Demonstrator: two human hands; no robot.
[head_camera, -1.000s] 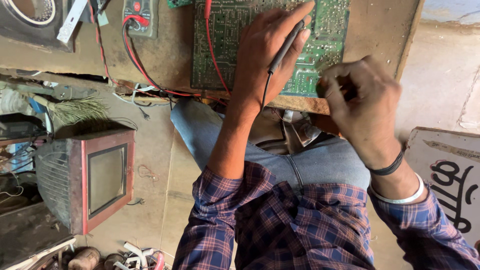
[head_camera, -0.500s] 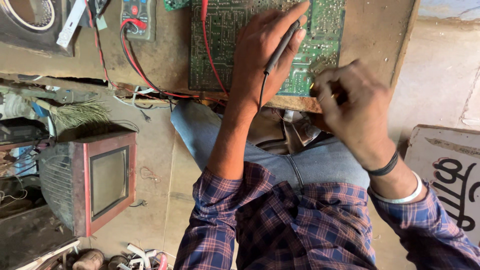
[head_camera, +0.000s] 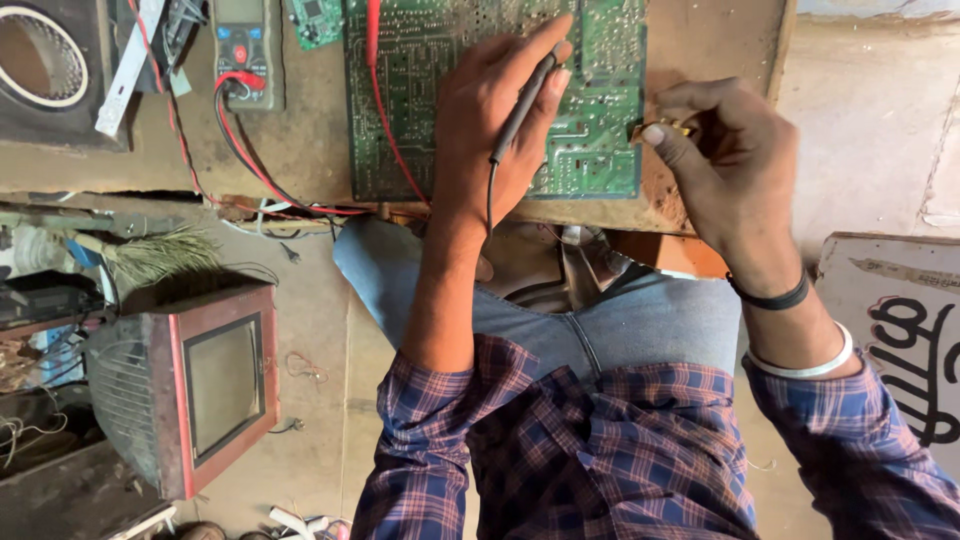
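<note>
Green and densely tracked, the flat printed circuit board (head_camera: 600, 110) is laid solder-side up on the worn wooden bench (head_camera: 300, 140). A slim black probe (head_camera: 522, 108) is pinched in the left hand (head_camera: 490, 120) against it; a small brass-coloured part (head_camera: 660, 128) is pinched by the right hand (head_camera: 735, 160) at its edge. Probing appears underway, unfinished.

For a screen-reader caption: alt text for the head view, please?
A left hand holds a thin black probe on a green circuit board; the right hand pinches a small brass part at its edge.
</note>
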